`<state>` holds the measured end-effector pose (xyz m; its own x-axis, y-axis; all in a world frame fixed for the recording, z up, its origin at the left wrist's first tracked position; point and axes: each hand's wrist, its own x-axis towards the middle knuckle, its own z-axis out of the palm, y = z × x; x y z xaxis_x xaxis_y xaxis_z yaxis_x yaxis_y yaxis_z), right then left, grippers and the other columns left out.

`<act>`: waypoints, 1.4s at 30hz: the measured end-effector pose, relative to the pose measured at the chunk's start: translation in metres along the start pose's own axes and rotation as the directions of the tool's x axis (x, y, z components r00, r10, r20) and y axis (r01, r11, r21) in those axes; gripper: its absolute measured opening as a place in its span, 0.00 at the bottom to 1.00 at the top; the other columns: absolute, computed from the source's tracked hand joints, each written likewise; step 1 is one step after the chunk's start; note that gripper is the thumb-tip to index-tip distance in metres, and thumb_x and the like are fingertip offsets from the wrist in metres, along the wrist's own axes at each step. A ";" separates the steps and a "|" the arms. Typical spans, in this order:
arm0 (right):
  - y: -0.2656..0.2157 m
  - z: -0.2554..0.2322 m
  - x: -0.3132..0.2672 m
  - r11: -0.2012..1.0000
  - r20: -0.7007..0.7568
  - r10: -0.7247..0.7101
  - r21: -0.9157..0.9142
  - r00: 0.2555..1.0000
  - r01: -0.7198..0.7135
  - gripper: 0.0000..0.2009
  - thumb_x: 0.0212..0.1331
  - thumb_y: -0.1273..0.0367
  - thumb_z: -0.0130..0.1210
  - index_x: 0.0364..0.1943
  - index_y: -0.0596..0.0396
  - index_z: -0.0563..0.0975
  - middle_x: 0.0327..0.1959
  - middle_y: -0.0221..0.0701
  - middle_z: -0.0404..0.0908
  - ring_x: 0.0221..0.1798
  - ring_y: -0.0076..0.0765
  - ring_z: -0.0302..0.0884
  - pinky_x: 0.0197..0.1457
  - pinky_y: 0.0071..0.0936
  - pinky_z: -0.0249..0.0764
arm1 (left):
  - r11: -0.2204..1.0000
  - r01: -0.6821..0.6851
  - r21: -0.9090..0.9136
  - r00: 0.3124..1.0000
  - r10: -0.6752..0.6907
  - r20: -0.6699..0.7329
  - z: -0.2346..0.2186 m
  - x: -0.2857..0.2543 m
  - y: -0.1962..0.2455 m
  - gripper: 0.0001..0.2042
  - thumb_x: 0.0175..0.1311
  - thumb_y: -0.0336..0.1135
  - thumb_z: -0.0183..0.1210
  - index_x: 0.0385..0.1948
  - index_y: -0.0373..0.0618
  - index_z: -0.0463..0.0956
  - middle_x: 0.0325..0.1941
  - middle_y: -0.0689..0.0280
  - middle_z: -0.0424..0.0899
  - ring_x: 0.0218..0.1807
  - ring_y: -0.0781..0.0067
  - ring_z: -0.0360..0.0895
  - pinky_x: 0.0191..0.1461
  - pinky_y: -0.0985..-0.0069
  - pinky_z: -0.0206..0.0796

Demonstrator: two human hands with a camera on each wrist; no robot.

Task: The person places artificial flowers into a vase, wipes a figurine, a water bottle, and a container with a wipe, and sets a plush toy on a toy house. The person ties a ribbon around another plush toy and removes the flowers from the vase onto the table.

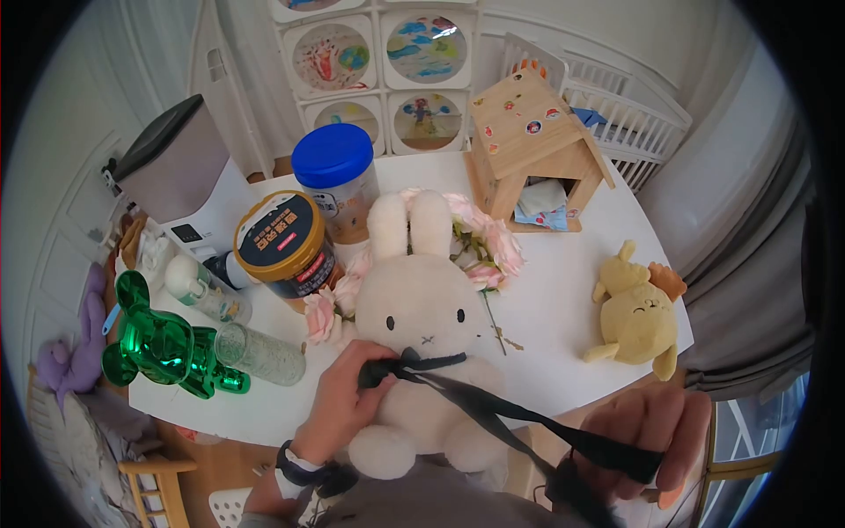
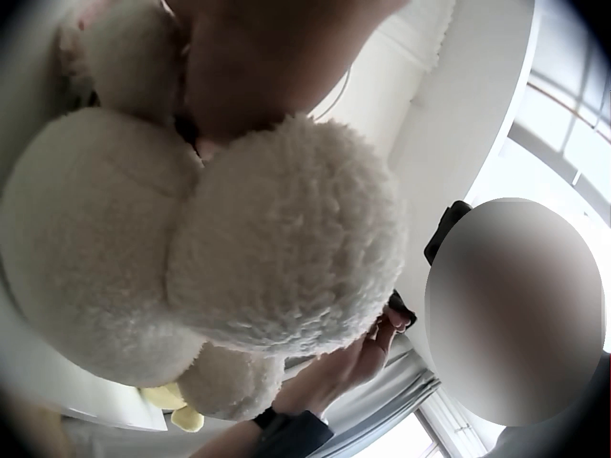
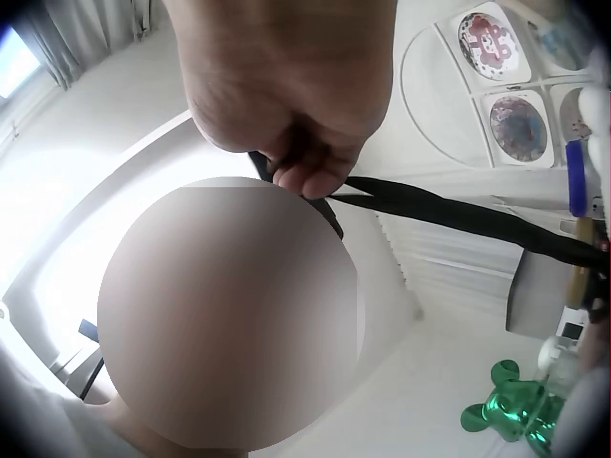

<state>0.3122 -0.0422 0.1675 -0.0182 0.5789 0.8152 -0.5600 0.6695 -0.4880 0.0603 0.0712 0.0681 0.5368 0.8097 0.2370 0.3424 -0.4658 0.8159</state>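
A cream plush rabbit sits upright at the near edge of the white table, facing me. Round its neck goes a black ribbon, gathered under the chin on the left side. My left hand pinches the ribbon there with thumb and fingers. Off to the right, my right hand has its fingers curled round the ribbon's long tails, which stretch across from the neck. The curled right fingers and the taut ribbon also appear in the right wrist view. In the left wrist view, the plush's fluffy body hides most of the left hand's grip.
Pink artificial flowers lie behind the rabbit. To the left stand a shiny green bear figure, a glass, a bottle and two lidded tubs. A wooden house and a yellow plush are on the right.
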 end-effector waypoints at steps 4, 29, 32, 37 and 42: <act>0.020 0.008 0.003 0.899 -0.227 0.403 -0.085 0.887 -0.430 0.21 0.57 0.85 0.54 0.57 0.63 0.73 0.38 0.39 0.82 0.36 0.37 0.81 0.40 0.35 0.75 | 0.980 0.064 -0.186 0.997 -0.069 -0.024 0.001 -0.002 0.002 0.10 0.60 0.22 0.59 0.43 0.40 0.77 0.41 0.62 0.80 0.41 0.69 0.78 0.49 0.76 0.68; 0.019 0.005 0.007 0.986 -0.398 0.143 -0.020 0.906 -0.164 0.09 0.61 0.71 0.56 0.37 0.58 0.68 0.32 0.40 0.74 0.30 0.35 0.76 0.38 0.32 0.76 | 0.973 0.185 -0.139 0.982 -0.189 -0.020 0.004 -0.003 -0.007 0.11 0.60 0.23 0.61 0.44 0.43 0.75 0.34 0.63 0.79 0.32 0.73 0.76 0.39 0.78 0.69; 0.028 -0.016 0.003 0.779 -0.297 0.365 -0.420 0.882 -0.465 0.13 0.61 0.79 0.54 0.50 0.61 0.71 0.42 0.39 0.79 0.42 0.31 0.77 0.44 0.29 0.74 | 0.978 0.130 -0.163 0.991 -0.133 -0.011 0.004 -0.002 -0.010 0.08 0.60 0.22 0.60 0.40 0.42 0.74 0.36 0.62 0.79 0.33 0.71 0.76 0.39 0.77 0.68; 0.075 -0.035 -0.025 0.413 -0.165 0.677 -0.721 0.717 -0.556 0.16 0.57 0.83 0.53 0.49 0.58 0.75 0.44 0.37 0.76 0.45 0.45 0.75 0.51 0.33 0.72 | 0.934 -0.092 -0.346 0.980 0.146 0.133 -0.008 0.005 -0.024 0.05 0.61 0.27 0.55 0.32 0.38 0.68 0.40 0.60 0.76 0.39 0.70 0.72 0.44 0.77 0.64; 0.077 -0.031 -0.028 0.360 -0.097 0.717 -0.797 0.690 -0.485 0.16 0.53 0.83 0.56 0.47 0.58 0.75 0.46 0.38 0.70 0.54 0.49 0.69 0.56 0.36 0.69 | 0.700 0.204 -0.685 0.946 0.039 0.321 -0.023 0.004 -0.024 0.07 0.55 0.27 0.54 0.28 0.40 0.64 0.39 0.61 0.75 0.42 0.72 0.69 0.51 0.76 0.61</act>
<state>0.2950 0.0076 0.0969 -0.3341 0.9246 0.1829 0.4670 0.3309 -0.8200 0.0359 0.0939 0.0616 0.7689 0.6335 0.0866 -0.1791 0.0834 0.9803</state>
